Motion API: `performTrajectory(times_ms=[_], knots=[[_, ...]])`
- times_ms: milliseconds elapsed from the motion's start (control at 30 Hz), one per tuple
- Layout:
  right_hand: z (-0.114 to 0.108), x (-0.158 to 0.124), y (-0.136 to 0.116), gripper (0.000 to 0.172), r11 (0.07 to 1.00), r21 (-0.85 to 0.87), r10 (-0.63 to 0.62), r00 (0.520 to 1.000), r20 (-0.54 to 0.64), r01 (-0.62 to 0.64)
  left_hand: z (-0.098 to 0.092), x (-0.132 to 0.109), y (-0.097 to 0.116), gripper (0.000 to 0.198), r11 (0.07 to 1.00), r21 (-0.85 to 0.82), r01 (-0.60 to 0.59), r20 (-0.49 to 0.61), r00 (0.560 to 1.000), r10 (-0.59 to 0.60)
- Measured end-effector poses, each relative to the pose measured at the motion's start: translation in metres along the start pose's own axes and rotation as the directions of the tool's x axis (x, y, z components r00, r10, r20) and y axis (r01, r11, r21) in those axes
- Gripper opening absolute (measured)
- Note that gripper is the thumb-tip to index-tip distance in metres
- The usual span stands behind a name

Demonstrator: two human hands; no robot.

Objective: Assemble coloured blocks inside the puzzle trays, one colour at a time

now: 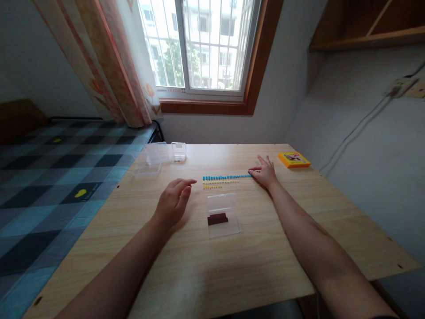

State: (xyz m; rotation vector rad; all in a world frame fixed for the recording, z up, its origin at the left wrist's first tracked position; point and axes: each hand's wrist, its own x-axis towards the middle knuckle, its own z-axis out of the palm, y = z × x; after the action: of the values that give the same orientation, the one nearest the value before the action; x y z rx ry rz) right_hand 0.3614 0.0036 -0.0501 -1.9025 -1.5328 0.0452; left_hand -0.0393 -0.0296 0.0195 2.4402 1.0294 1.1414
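Observation:
Three rows of tiny pieces lie on the table between my hands. The back row is of blue pieces (221, 177) and runs furthest right; the shorter rows in front are of pale and yellow pieces (212, 187). My left hand (173, 200) hovers just left of the rows, index finger stretched out, thumb apart, holding nothing visible. At the right end of the blue row, my right hand (264, 173) rests with fingers spread, its fingertips touching the last pieces. Nearer to me stands an open clear plastic box (229, 228) with dark brown strips (217, 219) in it.
Clear plastic boxes (158, 153) and a smaller clear case (179, 152) stand at the back left of the wooden table (206, 274). A yellow-orange box (294, 160) lies back right. A bed with a checked cover (66, 177) adjoins on the left.

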Motion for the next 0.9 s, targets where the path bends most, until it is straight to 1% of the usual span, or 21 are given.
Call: performTrajectory(times_ms=[100, 367, 500, 633, 733, 800, 833, 900], knots=[[0.000, 0.000, 0.000, 0.015, 1.000, -0.005, -0.006, 1.000, 0.018, 0.006, -0.001, 0.001, -0.002, 0.043, 1.000, 0.004, 0.012, -0.017, 1.000, -0.012], [0.000, 0.001, 0.000, 0.015, 1.000, 0.012, -0.008, 1.000, 0.029, 0.008, 0.002, 0.002, -0.008, 0.044, 0.996, -0.034, 0.082, 0.007, 0.997, -0.082], [0.000, 0.002, -0.001, 0.013, 0.999, 0.040, -0.009, 1.000, 0.015, 0.009, 0.004, 0.001, -0.012, 0.044, 0.993, -0.043, 0.114, 0.004, 0.994, -0.114], [0.000, -0.001, -0.005, 0.013, 0.997, 0.080, -0.010, 0.999, -0.037, 0.013, 0.004, 0.002, -0.013, 0.043, 0.994, -0.027, 0.102, 0.004, 0.995, -0.102], [-0.007, -0.004, -0.011, 0.017, 0.994, 0.111, 0.007, 0.991, -0.135, 0.009, 0.000, 0.003, -0.006, 0.038, 0.999, 0.041, 0.030, -0.020, 0.999, -0.029], [-0.020, -0.005, -0.020, 0.019, 0.992, 0.123, 0.019, 0.978, -0.206, 0.007, -0.006, 0.003, 0.004, 0.031, 0.988, 0.135, -0.072, -0.055, 0.995, 0.080], [-0.029, -0.006, -0.026, 0.019, 0.991, 0.131, 0.013, 0.971, -0.238, 0.019, -0.009, 0.003, 0.011, 0.026, 0.973, 0.189, -0.135, -0.080, 0.985, 0.152], [-0.052, -0.009, -0.043, 0.019, 0.979, 0.185, -0.031, 0.956, -0.290, 0.088, -0.015, 0.001, 0.029, 0.017, 0.924, 0.274, -0.265, -0.111, 0.946, 0.304]])
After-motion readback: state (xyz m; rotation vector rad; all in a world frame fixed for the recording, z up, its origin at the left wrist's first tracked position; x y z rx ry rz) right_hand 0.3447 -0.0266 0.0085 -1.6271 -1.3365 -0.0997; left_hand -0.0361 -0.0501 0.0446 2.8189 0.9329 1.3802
